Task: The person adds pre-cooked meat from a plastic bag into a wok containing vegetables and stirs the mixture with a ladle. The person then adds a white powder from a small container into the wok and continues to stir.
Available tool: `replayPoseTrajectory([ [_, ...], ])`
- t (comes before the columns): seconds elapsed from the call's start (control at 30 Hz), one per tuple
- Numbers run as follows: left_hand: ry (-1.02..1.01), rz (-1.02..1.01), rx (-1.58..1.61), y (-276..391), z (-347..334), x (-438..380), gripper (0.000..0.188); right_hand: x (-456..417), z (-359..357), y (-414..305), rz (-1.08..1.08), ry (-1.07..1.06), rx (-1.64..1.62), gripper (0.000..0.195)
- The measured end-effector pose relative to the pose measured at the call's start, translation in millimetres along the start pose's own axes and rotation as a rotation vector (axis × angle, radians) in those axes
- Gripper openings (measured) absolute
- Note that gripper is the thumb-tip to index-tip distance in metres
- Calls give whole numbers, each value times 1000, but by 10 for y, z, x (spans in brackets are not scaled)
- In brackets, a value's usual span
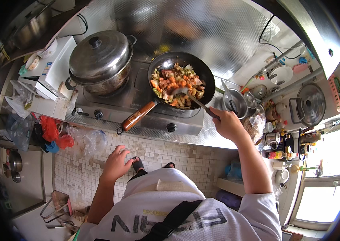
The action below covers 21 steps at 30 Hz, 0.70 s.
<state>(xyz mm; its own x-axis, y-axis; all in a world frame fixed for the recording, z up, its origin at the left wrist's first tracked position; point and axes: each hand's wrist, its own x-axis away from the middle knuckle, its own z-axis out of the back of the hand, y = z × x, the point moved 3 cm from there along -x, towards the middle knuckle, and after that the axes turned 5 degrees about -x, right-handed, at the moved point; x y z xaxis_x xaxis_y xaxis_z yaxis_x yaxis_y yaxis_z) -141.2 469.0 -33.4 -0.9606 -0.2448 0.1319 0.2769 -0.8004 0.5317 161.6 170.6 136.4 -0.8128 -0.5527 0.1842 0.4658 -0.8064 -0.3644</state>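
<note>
My right hand (229, 124) grips the dark handle of a metal cooking spatula (198, 103). The spatula's head rests among chopped food (174, 81) in a black wok (206, 79). The food is a mix of reddish-brown, orange and pale green pieces, with a clump of orange-red bits near the middle. The wok sits on the right burner of a gas stove (150, 116). Its brown wooden handle (138, 116) points toward me, to the lower left. My left hand (117, 162) hangs in the air before the counter, fingers apart and holding nothing, nearest to that handle.
A large lidded steel pot (100, 63) stands on the left burner. Right of the wok is a metal bowl (240, 109) with utensils in it. Bottles and jars (278, 113) crowd the right side. Plastic bags (49, 128) hang at the counter's left front. A range hood (317, 33) juts in above.
</note>
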Motion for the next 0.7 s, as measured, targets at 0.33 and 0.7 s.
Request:
replayPoseTrajectory([
  [0.33, -47, 74, 5, 6, 32, 90, 39, -468, 72, -381, 79, 209, -37, 48],
  [0.7, 15, 32, -16, -33, 16, 128, 39, -194, 296, 57, 366, 129, 513, 46],
])
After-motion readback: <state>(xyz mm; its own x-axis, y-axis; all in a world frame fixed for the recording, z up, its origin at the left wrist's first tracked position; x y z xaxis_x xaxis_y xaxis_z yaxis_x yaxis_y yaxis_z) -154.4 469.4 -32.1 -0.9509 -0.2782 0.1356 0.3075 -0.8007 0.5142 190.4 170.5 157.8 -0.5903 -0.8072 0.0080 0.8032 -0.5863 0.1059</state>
